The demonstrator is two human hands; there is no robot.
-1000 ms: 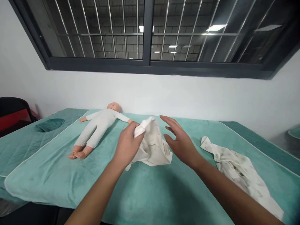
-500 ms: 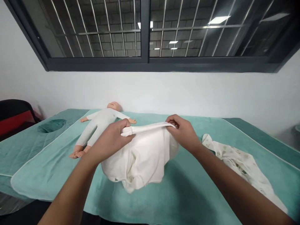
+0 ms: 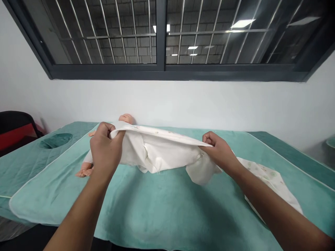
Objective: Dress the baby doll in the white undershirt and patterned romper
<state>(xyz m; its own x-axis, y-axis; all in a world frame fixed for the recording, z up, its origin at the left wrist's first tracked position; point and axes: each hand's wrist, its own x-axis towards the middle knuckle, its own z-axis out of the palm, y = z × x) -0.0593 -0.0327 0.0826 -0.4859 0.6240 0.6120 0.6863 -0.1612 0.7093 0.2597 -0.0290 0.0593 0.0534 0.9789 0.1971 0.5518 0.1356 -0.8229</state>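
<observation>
A white baby garment [image 3: 162,150] hangs stretched in the air between my two hands, its top edge pulled nearly straight and sloping down to the right. My left hand [image 3: 106,143] pinches one end, with fingers closed over the fabric. At the other end, my right hand [image 3: 218,150] grips the edge the same way. Behind the cloth lies a baby doll [image 3: 126,118] in a pale suit; its head and feet show, while most of its body is hidden. Small printed marks run along the garment's upper edge.
A teal cover [image 3: 167,209] spreads over the bed. Another white printed garment [image 3: 272,181] lies at the right, partly behind my right forearm. A round face hole [image 3: 56,140] is at the left, near a red and black chair [image 3: 18,132]. A barred window [image 3: 162,38] is above.
My hands have moved apart, the left one to the left and up, the right one to the right. The white garment has gone from bunched to stretched wide and now covers more of the doll.
</observation>
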